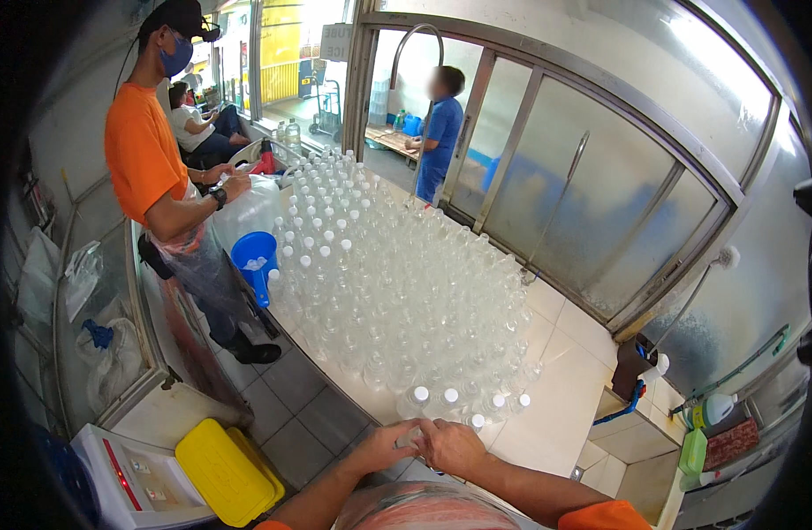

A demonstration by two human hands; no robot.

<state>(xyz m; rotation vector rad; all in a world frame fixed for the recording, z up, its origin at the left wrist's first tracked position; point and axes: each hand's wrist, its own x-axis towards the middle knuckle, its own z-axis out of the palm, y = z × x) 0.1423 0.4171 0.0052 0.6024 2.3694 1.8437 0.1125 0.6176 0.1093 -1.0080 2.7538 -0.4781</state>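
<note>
My left hand [384,448] and my right hand [455,447] meet at the near edge of the tiled counter, their fingers closed around a clear plastic bottle [409,436]. Only a small pale part of it shows between the fingers; the rest is hidden. Just beyond my hands stand several white-capped bottles [415,399], upright and close together. Behind them a dense block of clear uncapped bottles [406,291] covers much of the counter. More bottles with white caps [331,185] stand at its far left.
A co-worker in an orange shirt [145,150] handles a clear bag at the counter's far left, near a blue dipper [254,256] holding caps. A yellow lid [225,468] leans at lower left. On the right are a sink basin [645,450] and a jug [708,411]. Sliding glass doors [591,185] stand behind.
</note>
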